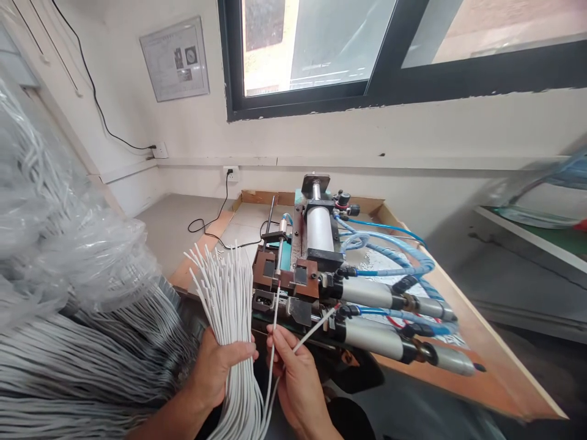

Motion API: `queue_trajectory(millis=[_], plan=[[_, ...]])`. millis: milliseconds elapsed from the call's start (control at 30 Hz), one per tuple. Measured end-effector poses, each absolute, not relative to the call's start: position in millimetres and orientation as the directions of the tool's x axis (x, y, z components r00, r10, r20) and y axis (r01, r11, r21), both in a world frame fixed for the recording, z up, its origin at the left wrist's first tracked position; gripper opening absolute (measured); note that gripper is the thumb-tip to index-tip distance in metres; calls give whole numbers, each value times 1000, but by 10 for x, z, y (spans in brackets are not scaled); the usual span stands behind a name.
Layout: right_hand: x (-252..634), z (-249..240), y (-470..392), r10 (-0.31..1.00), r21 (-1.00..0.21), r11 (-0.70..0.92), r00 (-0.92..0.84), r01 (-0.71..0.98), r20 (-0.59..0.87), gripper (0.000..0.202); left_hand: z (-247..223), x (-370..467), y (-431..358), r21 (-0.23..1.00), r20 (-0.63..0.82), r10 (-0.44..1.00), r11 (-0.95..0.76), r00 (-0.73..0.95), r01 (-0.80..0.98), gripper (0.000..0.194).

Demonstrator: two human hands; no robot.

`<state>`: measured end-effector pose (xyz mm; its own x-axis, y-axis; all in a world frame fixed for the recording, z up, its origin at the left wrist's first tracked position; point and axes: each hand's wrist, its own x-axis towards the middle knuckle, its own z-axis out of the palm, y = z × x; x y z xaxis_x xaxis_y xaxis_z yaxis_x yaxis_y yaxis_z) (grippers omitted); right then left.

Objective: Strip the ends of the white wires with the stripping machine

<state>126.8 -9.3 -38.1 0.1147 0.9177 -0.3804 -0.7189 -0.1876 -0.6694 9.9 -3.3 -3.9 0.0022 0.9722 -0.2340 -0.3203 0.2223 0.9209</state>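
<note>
My left hand (220,366) is wrapped round a thick bundle of white cables (229,305), their cut ends fanning upward. Beside it, my right hand (296,373) pinches a single white cable (276,318) whose reddish tip reaches the brown jaws (287,281) of a pneumatic machine (320,229). A second white cable (316,329) slants up to the right from the right hand, with a red tip near the lower cylinder.
Plastic-wrapped grey cable bundles (82,360) fill the left side. Blue air hoses (413,263) and silver cylinders (373,339) extend right over a wood-edged table (513,379). A black cord (227,195) hangs behind; a shelf (527,232) stands at right.
</note>
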Motion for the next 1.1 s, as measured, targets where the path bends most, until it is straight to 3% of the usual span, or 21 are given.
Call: queue_trajectory(millis=[233,633,867,1100], plan=[[1282,-361,-19,895,-620,-164,149,-767,-420,28,-8,103,-1,929,-192,981,182,0,-324,13],[1302,-282,80,907,-535,-190,61,-823,-416,27,4,122,58,927,-223,975,204,-25,-316,15],[1296,-324,42,910,-626,-175,118,-760,-398,28,3,136,22,934,-236,971,218,-33,-282,17],[1255,-267,-40,990,-857,-91,50,-507,-135,21,22,185,-33,986,-94,994,100,54,-135,17]])
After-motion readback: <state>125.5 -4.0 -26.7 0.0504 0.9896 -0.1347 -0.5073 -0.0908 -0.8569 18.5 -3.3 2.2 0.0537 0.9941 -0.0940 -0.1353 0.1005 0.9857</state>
